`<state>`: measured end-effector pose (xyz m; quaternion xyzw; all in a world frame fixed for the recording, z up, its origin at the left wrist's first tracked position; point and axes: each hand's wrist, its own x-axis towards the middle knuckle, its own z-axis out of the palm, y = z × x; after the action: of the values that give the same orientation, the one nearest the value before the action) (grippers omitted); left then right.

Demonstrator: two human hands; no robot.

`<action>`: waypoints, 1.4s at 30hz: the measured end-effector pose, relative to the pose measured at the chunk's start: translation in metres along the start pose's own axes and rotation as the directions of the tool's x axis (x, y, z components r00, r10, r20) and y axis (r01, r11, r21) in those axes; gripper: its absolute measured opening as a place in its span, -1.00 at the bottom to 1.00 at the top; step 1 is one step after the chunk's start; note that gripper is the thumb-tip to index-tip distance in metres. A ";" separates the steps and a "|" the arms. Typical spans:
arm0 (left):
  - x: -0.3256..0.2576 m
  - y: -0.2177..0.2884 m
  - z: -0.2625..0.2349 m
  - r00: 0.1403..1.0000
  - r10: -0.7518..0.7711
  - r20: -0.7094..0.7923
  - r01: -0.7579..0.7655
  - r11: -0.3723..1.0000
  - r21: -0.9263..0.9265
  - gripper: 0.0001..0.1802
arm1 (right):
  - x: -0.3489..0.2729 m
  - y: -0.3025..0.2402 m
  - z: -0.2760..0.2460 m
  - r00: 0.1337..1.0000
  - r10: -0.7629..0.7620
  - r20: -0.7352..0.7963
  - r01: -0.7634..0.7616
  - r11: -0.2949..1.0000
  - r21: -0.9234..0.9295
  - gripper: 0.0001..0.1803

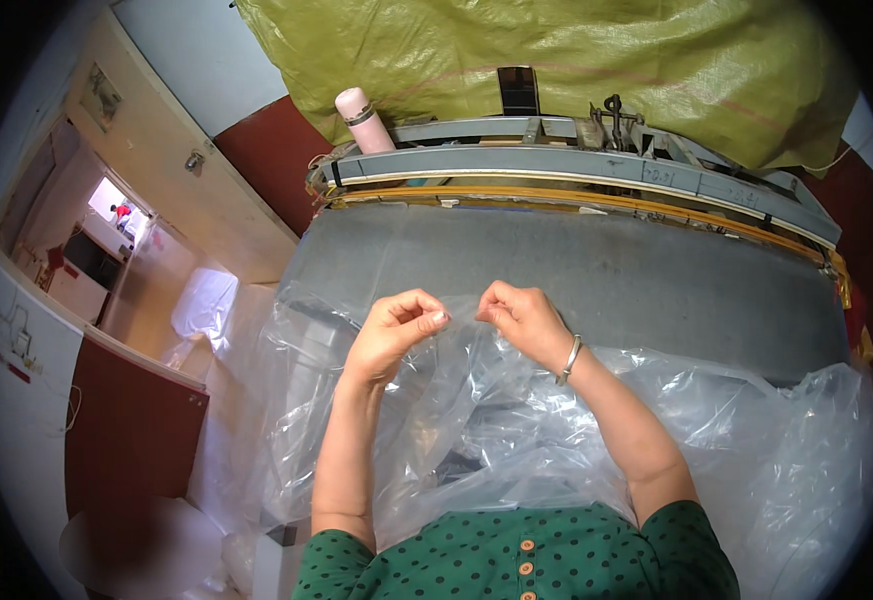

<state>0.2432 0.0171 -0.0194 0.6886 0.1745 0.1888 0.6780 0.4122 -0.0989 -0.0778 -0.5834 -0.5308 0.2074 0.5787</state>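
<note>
A large clear plastic sheet (536, 430) lies crumpled across the near side of a grey work surface (556, 260) and hangs down in front of me. Over its far edge my left hand (396, 330) is closed, thumb against the fingers, pinching the film. My right hand (521, 315), with a silver bangle (569, 360) at the wrist, makes a like pinch a short way to the right. Between the two pinches the thin film is hard to see. Both hands are raised near the middle of the surface.
Along the back of the surface runs a grey metal bar (576, 160) with an orange-yellow strip below it. A pink bottle (364, 120) and a dark phone-like slab (518, 92) stand behind, before a yellow-green tarp (596, 50). An open door (176, 140) is at the left.
</note>
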 end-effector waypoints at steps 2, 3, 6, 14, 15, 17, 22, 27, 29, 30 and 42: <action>-0.001 -0.007 0.008 0.980 0.133 -0.148 -0.141 0.989 -0.044 -0.85 | -0.003 -0.011 -0.006 0.993 0.108 0.036 -0.108 0.994 0.003 -0.92; -0.001 -0.008 0.014 0.969 0.155 -0.191 -0.165 0.986 -0.036 -0.86 | -0.003 -0.017 -0.009 0.986 0.157 0.053 -0.157 0.988 0.002 -0.92; -0.002 -0.012 0.028 0.928 0.226 -0.295 -0.246 0.969 -0.032 -0.87 | -0.007 -0.020 -0.009 0.996 0.093 0.003 -0.092 0.975 0.201 -0.92; -0.008 -0.027 0.044 0.891 0.340 -0.302 -0.382 0.920 -0.091 -0.76 | -0.002 -0.022 0.008 0.985 -0.169 -0.034 0.170 0.917 0.362 -0.95; -0.009 -0.027 0.047 0.888 0.354 -0.294 -0.393 0.915 -0.087 -0.75 | 0.000 -0.020 0.009 0.982 -0.176 -0.063 0.187 0.923 0.336 -0.94; -0.013 -0.025 0.050 0.903 0.326 -0.279 -0.371 0.920 -0.127 -0.73 | 0.003 -0.021 0.010 0.972 -0.206 -0.111 0.229 0.934 0.274 -0.93; -0.017 -0.029 0.048 0.902 0.332 -0.276 -0.363 0.929 -0.069 -0.71 | 0.006 -0.031 0.010 0.991 -0.105 -0.089 0.130 0.925 0.358 -0.95; -0.019 -0.029 0.044 0.885 0.389 -0.255 -0.359 0.920 0.156 -0.67 | 0.020 -0.016 -0.002 0.943 -0.187 0.274 0.100 0.948 0.302 -0.84; -0.019 -0.020 0.047 0.876 0.405 -0.260 -0.310 0.888 0.338 -0.66 | 0.025 -0.007 -0.001 0.949 -0.232 0.214 0.183 0.957 0.224 -0.83; -0.019 -0.014 0.049 0.871 0.414 -0.264 -0.280 0.860 0.427 -0.65 | 0.026 -0.004 0.000 0.948 -0.258 0.186 0.223 0.957 0.186 -0.83; -0.047 -0.078 0.008 0.910 -0.143 0.389 -0.161 0.743 0.650 -0.85 | -0.081 0.068 -0.226 0.542 -0.070 -0.837 -0.288 0.921 -0.263 -0.82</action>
<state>0.2074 -0.0121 -0.0988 0.9101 0.0790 -0.0337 0.4054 0.6027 -0.2556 -0.1142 -0.7415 -0.1828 -0.1619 0.6249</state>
